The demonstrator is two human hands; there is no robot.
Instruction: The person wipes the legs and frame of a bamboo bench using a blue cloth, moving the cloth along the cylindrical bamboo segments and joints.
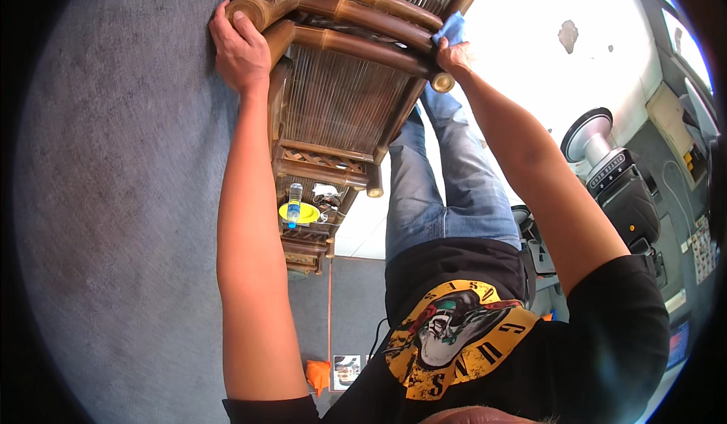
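My left hand (243,52) grips the thick round end of a bamboo pole (253,12) at the top left of a brown bamboo seat, beside the grey wall. My right hand (456,56) holds a crumpled light blue cloth (451,28) at the right end of the curved bamboo rails (369,21). Below these rails lies a panel of thin bamboo slats (341,94). The cut end of the lowest rail (442,82) shows just under my right hand. Part of my right fingers is hidden by the cloth.
The grey wall (125,197) runs along the left. Farther down, a water bottle (294,202) and yellow-green plate (306,213) rest on bamboo furniture near white cables. A black padded chair (630,202) with a metal base stands right. An orange bag (318,375) is near the bottom.
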